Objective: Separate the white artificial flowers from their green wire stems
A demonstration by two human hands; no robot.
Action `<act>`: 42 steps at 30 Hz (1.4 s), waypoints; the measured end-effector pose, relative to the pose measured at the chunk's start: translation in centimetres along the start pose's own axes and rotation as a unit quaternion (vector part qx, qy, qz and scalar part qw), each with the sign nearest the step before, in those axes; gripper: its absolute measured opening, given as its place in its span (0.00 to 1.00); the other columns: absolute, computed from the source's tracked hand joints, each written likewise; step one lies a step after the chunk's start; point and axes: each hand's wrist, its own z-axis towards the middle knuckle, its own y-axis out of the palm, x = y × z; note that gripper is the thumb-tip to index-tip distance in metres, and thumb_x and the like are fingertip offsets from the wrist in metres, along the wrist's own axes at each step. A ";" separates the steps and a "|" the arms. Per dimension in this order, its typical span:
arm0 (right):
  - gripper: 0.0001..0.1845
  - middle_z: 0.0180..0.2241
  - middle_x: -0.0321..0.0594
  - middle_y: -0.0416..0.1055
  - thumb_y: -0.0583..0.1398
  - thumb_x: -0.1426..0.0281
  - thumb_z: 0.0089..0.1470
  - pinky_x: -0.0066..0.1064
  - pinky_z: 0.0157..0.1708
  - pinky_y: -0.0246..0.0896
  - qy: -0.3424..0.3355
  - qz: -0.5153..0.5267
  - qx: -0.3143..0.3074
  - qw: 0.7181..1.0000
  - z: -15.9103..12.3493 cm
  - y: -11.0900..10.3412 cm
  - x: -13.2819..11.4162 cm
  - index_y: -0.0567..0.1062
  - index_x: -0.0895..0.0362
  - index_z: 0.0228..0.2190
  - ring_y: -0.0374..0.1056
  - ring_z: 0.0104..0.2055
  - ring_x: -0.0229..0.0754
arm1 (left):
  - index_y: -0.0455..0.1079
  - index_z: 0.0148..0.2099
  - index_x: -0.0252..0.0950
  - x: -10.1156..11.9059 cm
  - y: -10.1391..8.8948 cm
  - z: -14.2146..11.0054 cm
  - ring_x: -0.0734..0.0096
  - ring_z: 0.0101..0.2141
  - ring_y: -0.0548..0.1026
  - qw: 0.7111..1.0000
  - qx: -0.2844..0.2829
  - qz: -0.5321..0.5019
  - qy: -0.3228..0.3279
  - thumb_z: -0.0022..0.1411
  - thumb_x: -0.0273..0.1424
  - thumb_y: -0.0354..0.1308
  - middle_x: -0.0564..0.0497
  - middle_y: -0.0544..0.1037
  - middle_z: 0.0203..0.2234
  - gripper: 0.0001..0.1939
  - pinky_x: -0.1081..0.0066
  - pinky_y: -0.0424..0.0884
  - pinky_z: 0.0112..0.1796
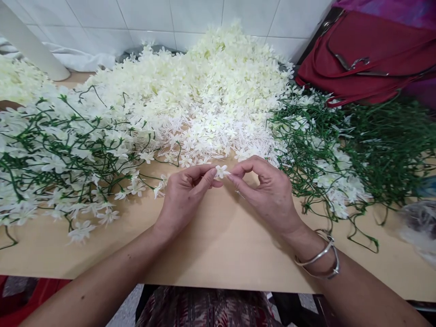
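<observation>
White tiles (146, 16) back your counter (218, 254); a red handbag (371, 54) and a clear plastic bag (413, 229) holding something dark sit rightward. Nearly closed, your left hand (185, 193) and right hand (270, 195) pinch one white flower (221, 171) before heaped blossoms (218, 77).

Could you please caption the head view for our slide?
Left hand and right hand meet at a white flower near piled blossoms.

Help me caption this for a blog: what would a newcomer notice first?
Probably the heap of pale blossoms before the tiled wall, filling the upper middle. Next, the red bag at upper right, behind dark green stems. Then, at centre, the left hand and right hand hold one small white flower.
</observation>
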 end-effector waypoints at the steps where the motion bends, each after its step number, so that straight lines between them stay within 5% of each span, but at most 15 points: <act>1: 0.08 0.30 0.32 0.76 0.66 0.78 0.58 0.31 0.37 0.69 0.018 0.006 0.002 1.000 -0.1 0.2 -0.1 0.76 0.53 0.32 0.72 0.32 0.38 | 0.83 0.45 0.38 -0.1 0.0 0.0 0.68 0.35 0.86 1.000 -0.004 0.001 0.003 0.66 0.39 0.67 0.52 0.87 0.31 0.11 0.74 0.79 0.40; 10: 0.09 0.30 0.31 0.75 0.65 0.78 0.57 0.30 0.35 0.70 0.033 -0.011 0.026 0.999 -0.5 1.1 -0.7 0.72 0.52 0.33 0.71 0.31 0.37 | 0.83 0.48 0.39 0.2 0.1 -0.2 0.67 0.37 0.87 0.998 -0.043 0.039 0.025 0.69 0.37 0.65 0.51 0.88 0.34 0.11 0.73 0.80 0.40; 21: 0.14 0.30 0.30 0.74 0.66 0.74 0.55 0.36 0.41 0.69 0.122 0.107 0.065 0.985 -0.8 1.7 -0.3 0.71 0.52 0.42 0.73 0.32 0.39 | 0.80 0.48 0.41 0.3 0.5 -0.7 0.70 0.33 0.87 0.973 -0.005 0.134 0.188 0.70 0.30 0.63 0.55 0.88 0.35 0.07 0.75 0.80 0.33; 28: 0.05 0.32 0.36 0.73 0.66 0.74 0.58 0.36 0.41 0.67 0.082 0.072 0.023 0.994 -0.3 0.8 -0.1 0.81 0.51 0.36 0.69 0.36 0.41 | 0.79 0.46 0.41 0.7 0.3 -0.9 0.67 0.32 0.86 0.991 -0.044 0.081 0.100 0.70 0.36 0.62 0.51 0.87 0.35 0.08 0.70 0.81 0.35; 32: 0.05 0.40 0.39 0.75 0.67 0.75 0.58 0.38 0.48 0.69 0.084 0.119 0.022 0.989 -0.2 0.7 0.4 0.81 0.52 0.34 0.73 0.44 0.44 | 0.78 0.49 0.40 0.8 0.2 -1.0 0.65 0.35 0.86 0.993 -0.061 0.059 0.077 0.71 0.36 0.60 0.50 0.87 0.35 0.09 0.68 0.81 0.38; 35: 0.05 0.40 0.39 0.78 0.67 0.74 0.59 0.40 0.52 0.68 0.090 0.158 0.017 0.983 -0.1 0.8 0.9 0.81 0.52 0.34 0.75 0.47 0.44 | 0.75 0.53 0.40 0.7 0.3 -1.1 0.65 0.38 0.86 0.990 -0.085 0.074 0.087 0.72 0.35 0.59 0.50 0.86 0.35 0.10 0.67 0.81 0.41; 38: 0.04 0.38 0.38 0.81 0.67 0.74 0.60 0.39 0.50 0.69 0.107 0.160 0.024 0.981 -0.1 0.6 1.3 0.81 0.52 0.33 0.76 0.45 0.44 | 0.71 0.57 0.40 0.5 0.5 -1.1 0.68 0.38 0.86 0.985 -0.109 0.062 0.122 0.73 0.33 0.58 0.47 0.84 0.47 0.13 0.68 0.82 0.42; 42: 0.03 0.37 0.37 0.82 0.67 0.71 0.60 0.39 0.47 0.69 0.125 0.137 0.032 0.982 -0.1 0.4 1.8 0.80 0.53 0.33 0.77 0.42 0.44 | 0.69 0.56 0.41 0.5 0.3 -0.9 0.71 0.37 0.85 0.984 -0.050 0.092 0.147 0.72 0.31 0.59 0.47 0.81 0.53 0.12 0.69 0.81 0.40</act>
